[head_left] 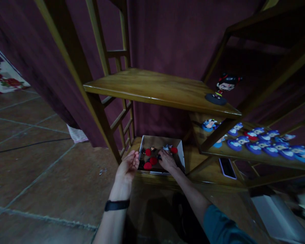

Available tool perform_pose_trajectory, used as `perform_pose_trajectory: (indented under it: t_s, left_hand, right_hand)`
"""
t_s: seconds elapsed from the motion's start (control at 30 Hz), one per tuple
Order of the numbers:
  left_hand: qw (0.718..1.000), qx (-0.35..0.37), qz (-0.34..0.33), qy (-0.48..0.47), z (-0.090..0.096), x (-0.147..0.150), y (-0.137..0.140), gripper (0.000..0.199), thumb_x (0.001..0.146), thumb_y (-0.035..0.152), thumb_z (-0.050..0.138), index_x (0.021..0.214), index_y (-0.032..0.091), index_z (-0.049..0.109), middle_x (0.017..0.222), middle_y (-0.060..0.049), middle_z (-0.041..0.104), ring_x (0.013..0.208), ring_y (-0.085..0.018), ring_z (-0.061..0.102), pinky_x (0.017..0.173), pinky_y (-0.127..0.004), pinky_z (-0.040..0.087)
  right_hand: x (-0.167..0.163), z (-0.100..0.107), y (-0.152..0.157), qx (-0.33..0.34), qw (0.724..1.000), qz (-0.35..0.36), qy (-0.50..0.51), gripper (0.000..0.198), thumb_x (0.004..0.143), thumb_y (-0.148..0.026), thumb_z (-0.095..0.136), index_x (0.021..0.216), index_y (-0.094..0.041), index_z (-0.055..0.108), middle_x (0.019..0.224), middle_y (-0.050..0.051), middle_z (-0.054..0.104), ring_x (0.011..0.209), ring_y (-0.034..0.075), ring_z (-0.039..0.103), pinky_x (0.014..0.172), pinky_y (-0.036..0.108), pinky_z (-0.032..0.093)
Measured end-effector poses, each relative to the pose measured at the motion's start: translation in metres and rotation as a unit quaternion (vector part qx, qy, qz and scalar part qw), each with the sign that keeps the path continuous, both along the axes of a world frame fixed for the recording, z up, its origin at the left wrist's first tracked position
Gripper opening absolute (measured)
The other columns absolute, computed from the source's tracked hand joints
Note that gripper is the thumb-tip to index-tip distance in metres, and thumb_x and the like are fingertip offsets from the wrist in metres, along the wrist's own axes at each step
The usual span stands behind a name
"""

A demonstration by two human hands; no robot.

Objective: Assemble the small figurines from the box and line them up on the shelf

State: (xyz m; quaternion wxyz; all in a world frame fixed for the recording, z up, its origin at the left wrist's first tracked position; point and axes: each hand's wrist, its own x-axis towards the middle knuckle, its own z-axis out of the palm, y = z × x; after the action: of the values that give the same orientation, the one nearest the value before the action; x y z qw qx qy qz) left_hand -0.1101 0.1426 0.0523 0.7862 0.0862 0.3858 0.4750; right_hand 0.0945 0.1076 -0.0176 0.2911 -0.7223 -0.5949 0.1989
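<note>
An open cardboard box [182, 159] with white outer sides stands on the low shelf. Small figurines [153, 148] with dark hair and round red bases [147, 165] lie loose inside it. My right hand [167, 161] reaches into the box, its fingers bent down around something dark and small among the figurines; the fingertips are partly hidden. Beside the box's left wall, my left hand [129, 165] is held palm up with loosely curled fingers, and nothing shows in it. A black band [117, 205] circles my left wrist.
Above the box juts a wooden shelf [142, 84], with one dark-haired figurine [227, 84] at its right end. Several blue-based figurines [237, 143] line a lower shelf at right. A phone [227, 168] lies beneath them. A wooden post [91, 112] rises at left.
</note>
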Motion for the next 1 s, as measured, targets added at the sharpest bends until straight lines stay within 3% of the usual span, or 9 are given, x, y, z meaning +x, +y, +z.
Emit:
perform_pose_trajectory:
  t_s: [0.07,0.17,0.3,0.37,0.57,0.73,0.8,0.93,1.0]
  left_hand:
    - [1.0,0.001,0.0,0.004,-0.001,0.001,0.0,0.023,0.076,-0.002,0.049,0.087,0.014,0.06,0.076,-0.005,0.064,0.061,-0.009,0.062,0.049,-0.016,0.049]
    - [1.0,0.005,-0.005,0.007,0.0,0.004,-0.001,0.022,0.076,-0.002,0.048,0.089,0.013,0.059,0.077,-0.006,0.064,0.061,-0.009,0.062,0.049,-0.016,0.049]
    - [1.0,-0.012,-0.013,0.016,0.001,0.012,-0.001,0.022,0.077,-0.001,0.048,0.09,0.012,0.059,0.075,-0.005,0.063,0.058,-0.008,0.061,0.048,-0.015,0.048]
    - [0.999,-0.016,-0.017,0.027,-0.001,0.017,-0.001,0.021,0.077,-0.001,0.049,0.091,0.012,0.059,0.074,-0.005,0.063,0.057,-0.007,0.061,0.048,-0.014,0.048]
    - [0.997,-0.007,-0.031,0.075,-0.012,0.029,0.0,0.02,0.076,0.001,0.051,0.09,0.013,0.058,0.073,-0.005,0.064,0.057,-0.007,0.061,0.049,-0.015,0.047]
    - [0.973,0.09,-0.008,0.213,-0.013,0.027,0.007,0.015,0.072,0.009,0.056,0.086,0.012,0.061,0.074,-0.005,0.065,0.061,-0.01,0.06,0.055,-0.019,0.046]
    - [0.911,0.192,0.007,0.364,-0.011,0.022,0.009,0.014,0.073,0.016,0.057,0.085,0.012,0.063,0.077,-0.006,0.066,0.067,-0.013,0.061,0.062,-0.024,0.046]
    - [0.67,0.35,-0.086,0.649,-0.008,0.017,0.006,0.019,0.077,0.019,0.052,0.089,0.015,0.066,0.09,-0.011,0.066,0.087,-0.02,0.06,0.079,-0.03,0.043]
    - [0.589,0.38,-0.166,0.694,-0.011,0.021,0.001,0.022,0.078,0.016,0.049,0.094,0.015,0.065,0.097,-0.013,0.065,0.093,-0.02,0.059,0.082,-0.029,0.042]
  right_hand:
    - [0.003,0.011,-0.001,0.008,0.985,-0.036,0.167,0.023,0.07,-0.013,0.056,0.092,-0.019,0.057,0.103,0.004,0.059,0.103,0.019,0.05,0.094,0.035,0.036]
    - [0.008,0.03,-0.009,-0.008,0.921,-0.049,0.387,0.022,0.077,-0.025,0.051,0.096,-0.017,0.057,0.098,0.005,0.063,0.09,0.017,0.058,0.081,0.031,0.046]
    - [0.013,0.05,-0.027,-0.071,0.748,-0.009,0.66,0.027,0.081,-0.028,0.046,0.099,-0.013,0.059,0.098,0.009,0.066,0.078,0.013,0.063,0.073,0.025,0.05]
    - [0.015,0.057,-0.034,-0.079,0.706,-0.01,0.703,0.028,0.082,-0.027,0.045,0.099,-0.012,0.06,0.096,0.01,0.067,0.074,0.012,0.063,0.068,0.022,0.051]
    - [0.017,0.068,-0.038,-0.076,0.718,-0.034,0.691,0.024,0.081,-0.028,0.049,0.096,-0.014,0.063,0.091,0.007,0.069,0.062,0.008,0.061,0.05,0.016,0.046]
    - [0.025,0.063,-0.037,-0.041,0.814,-0.104,0.57,0.021,0.076,-0.029,0.055,0.092,-0.016,0.061,0.07,0.002,0.068,0.048,0.007,0.053,0.039,0.015,0.04]
    - [0.028,0.062,-0.038,-0.016,0.849,-0.122,0.513,0.024,0.073,-0.032,0.059,0.093,-0.018,0.059,0.065,0.0,0.066,0.046,0.008,0.053,0.039,0.016,0.041]
    - [0.031,0.067,-0.043,-0.002,0.864,-0.112,0.491,0.03,0.068,-0.037,0.063,0.093,-0.019,0.058,0.066,0.0,0.066,0.049,0.009,0.054,0.042,0.019,0.045]
    - [0.033,0.07,-0.044,0.006,0.861,-0.121,0.494,0.032,0.066,-0.037,0.065,0.092,-0.02,0.058,0.069,0.0,0.065,0.051,0.009,0.055,0.043,0.02,0.047]
